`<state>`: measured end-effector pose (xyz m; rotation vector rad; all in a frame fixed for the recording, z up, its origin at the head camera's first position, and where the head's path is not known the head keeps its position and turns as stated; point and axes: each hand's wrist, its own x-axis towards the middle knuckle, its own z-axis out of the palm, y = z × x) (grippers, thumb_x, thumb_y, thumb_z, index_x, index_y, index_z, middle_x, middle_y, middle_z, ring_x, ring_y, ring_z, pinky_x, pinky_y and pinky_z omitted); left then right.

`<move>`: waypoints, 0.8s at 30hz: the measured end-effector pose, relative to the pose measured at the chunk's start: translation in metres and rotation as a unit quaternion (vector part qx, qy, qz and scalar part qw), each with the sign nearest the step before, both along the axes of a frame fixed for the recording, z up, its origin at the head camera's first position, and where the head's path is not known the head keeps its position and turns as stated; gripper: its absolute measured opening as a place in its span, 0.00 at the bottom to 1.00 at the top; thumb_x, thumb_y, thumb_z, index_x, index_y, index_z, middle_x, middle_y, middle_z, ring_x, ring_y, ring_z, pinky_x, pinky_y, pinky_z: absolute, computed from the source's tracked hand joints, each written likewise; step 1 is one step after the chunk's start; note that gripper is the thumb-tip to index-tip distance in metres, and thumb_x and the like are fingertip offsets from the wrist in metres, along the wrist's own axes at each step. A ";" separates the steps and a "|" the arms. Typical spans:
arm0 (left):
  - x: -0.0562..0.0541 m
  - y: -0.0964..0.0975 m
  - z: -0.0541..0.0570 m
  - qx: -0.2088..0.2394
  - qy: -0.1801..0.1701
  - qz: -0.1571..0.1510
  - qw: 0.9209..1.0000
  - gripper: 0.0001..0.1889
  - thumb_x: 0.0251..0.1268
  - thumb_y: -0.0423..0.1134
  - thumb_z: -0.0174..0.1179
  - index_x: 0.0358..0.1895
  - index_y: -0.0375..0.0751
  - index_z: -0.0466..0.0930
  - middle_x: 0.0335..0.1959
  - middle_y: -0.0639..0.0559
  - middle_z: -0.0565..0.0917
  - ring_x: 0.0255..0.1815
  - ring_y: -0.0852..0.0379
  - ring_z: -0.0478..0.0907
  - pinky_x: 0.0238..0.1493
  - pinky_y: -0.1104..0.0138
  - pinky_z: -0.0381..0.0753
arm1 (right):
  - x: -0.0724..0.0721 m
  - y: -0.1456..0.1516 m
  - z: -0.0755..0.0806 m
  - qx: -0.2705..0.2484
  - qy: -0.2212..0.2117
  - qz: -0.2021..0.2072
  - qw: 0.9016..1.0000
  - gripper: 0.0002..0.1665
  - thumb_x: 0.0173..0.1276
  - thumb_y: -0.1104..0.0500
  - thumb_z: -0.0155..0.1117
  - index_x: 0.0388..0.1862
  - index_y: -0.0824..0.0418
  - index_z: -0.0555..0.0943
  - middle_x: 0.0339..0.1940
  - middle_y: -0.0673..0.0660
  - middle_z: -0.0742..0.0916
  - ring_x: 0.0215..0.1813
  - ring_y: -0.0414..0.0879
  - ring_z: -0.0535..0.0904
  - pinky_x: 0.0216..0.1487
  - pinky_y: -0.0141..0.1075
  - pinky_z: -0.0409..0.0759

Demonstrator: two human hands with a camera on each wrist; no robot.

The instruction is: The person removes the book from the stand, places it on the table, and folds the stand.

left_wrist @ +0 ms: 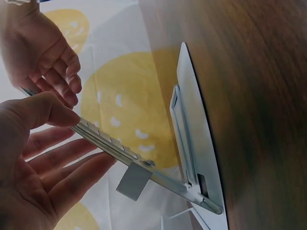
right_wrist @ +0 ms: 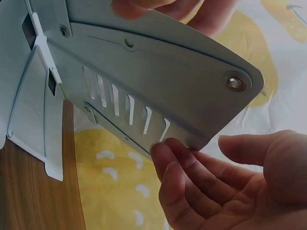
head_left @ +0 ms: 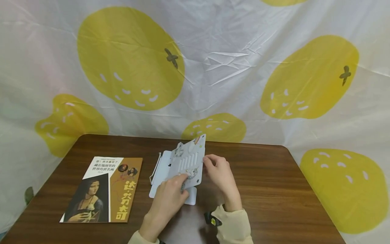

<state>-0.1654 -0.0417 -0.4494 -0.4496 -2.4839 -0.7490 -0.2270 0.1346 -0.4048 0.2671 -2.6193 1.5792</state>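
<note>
A white metal book stand (head_left: 186, 161) with cartoon prints and slots stands on the table, its panel tilted up from a flat base (left_wrist: 204, 139). My left hand (head_left: 169, 195) holds the panel's near edge between thumb and fingers. Beside the panel's right edge is my right hand (head_left: 220, 171). In the right wrist view the right hand's fingertips (right_wrist: 165, 151) are at the edge of the panel's slotted back (right_wrist: 144, 72), while the thumb stands apart from it. A wire leg (right_wrist: 29, 105) is folded against the base.
A book (head_left: 118, 189) with a painted portrait on its cover lies flat to the left of the stand. The brown wooden table (head_left: 268, 196) reaches back to a white curtain (head_left: 222, 74) printed with yellow fruit.
</note>
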 end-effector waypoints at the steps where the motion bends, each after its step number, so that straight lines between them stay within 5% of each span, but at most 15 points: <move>1: 0.000 0.001 0.000 -0.003 0.005 0.000 1.000 0.22 0.38 0.27 0.66 0.45 0.39 0.85 0.35 0.47 0.87 0.28 0.46 0.84 0.23 0.55 0.79 | 0.000 0.000 0.000 0.001 -0.001 -0.006 1.000 0.15 0.75 0.58 0.54 0.46 0.65 0.85 0.30 0.56 0.88 0.30 0.51 0.86 0.32 0.38 0.83; 17: -0.001 0.008 -0.009 -0.047 0.034 0.000 0.998 0.19 0.38 0.29 0.69 0.41 0.41 0.82 0.26 0.49 0.82 0.20 0.46 0.78 0.17 0.58 0.72 | -0.006 0.005 -0.005 0.084 -0.004 -0.028 0.996 0.09 0.66 0.63 0.63 0.41 0.67 0.82 0.25 0.52 0.86 0.23 0.41 0.79 0.26 0.35 0.78; 24: 0.001 0.011 -0.010 -0.056 0.011 -0.024 0.998 0.17 0.45 0.31 0.73 0.41 0.42 0.82 0.29 0.49 0.83 0.24 0.47 0.81 0.20 0.57 0.75 | -0.006 0.015 -0.011 0.105 -0.014 -0.036 0.994 0.08 0.64 0.63 0.63 0.39 0.66 0.82 0.24 0.52 0.85 0.25 0.41 0.77 0.26 0.35 0.74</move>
